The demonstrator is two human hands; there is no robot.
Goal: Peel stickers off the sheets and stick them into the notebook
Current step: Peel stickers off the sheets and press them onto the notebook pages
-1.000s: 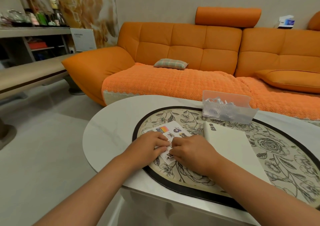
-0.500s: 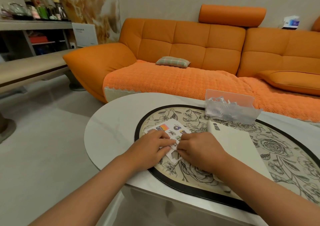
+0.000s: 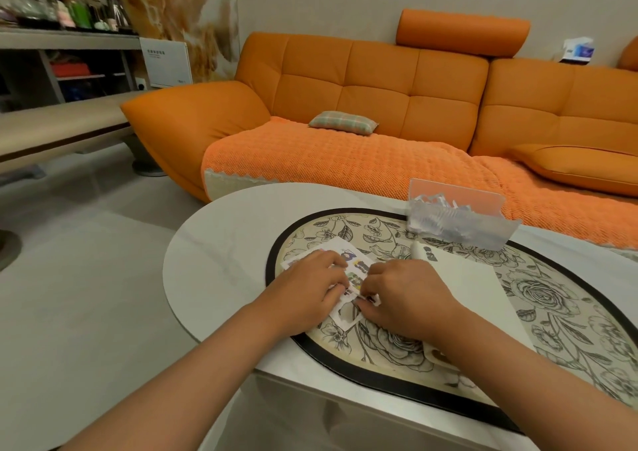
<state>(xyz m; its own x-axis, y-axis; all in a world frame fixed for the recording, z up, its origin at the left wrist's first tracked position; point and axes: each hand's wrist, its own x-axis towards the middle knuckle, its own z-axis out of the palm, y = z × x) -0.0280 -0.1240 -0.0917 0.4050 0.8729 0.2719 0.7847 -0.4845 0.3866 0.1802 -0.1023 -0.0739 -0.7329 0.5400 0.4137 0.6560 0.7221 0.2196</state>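
A: Where's the sticker sheet [image 3: 340, 248]?
B: Flat on the floral mat [image 3: 552, 298], just left of the notebook [image 3: 476, 288]; both hands are over it
A: And the left hand [image 3: 310, 288]?
B: Fingers loosely bent, tips pressing the sheet down; it grips nothing
A: The right hand [image 3: 407, 295]?
B: Curled, thumb and forefinger pinching at the sheet's near part; whether a sticker has lifted I cannot tell; a clear plastic box [image 3: 459, 224] stands beyond the notebook

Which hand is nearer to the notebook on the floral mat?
Right. The right hand picks at the sticker sheet directly beside the notebook. The left hand lies on the sheet, beyond the right hand, farther from it.
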